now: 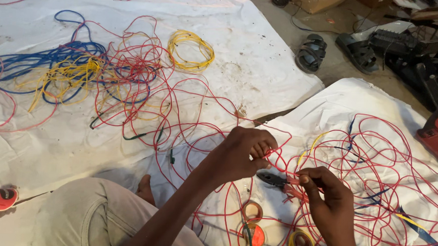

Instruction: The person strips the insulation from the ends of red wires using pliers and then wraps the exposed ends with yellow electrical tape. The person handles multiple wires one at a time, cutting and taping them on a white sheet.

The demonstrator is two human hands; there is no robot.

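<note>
On white floor sheets, left hand fingers pinch red wire; right hand fingers grip pliers

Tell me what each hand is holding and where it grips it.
The left hand pinches a red wire between its fingertips. The right hand holds red-handled pliers by the handles, jaws pointing toward the left hand.
</note>
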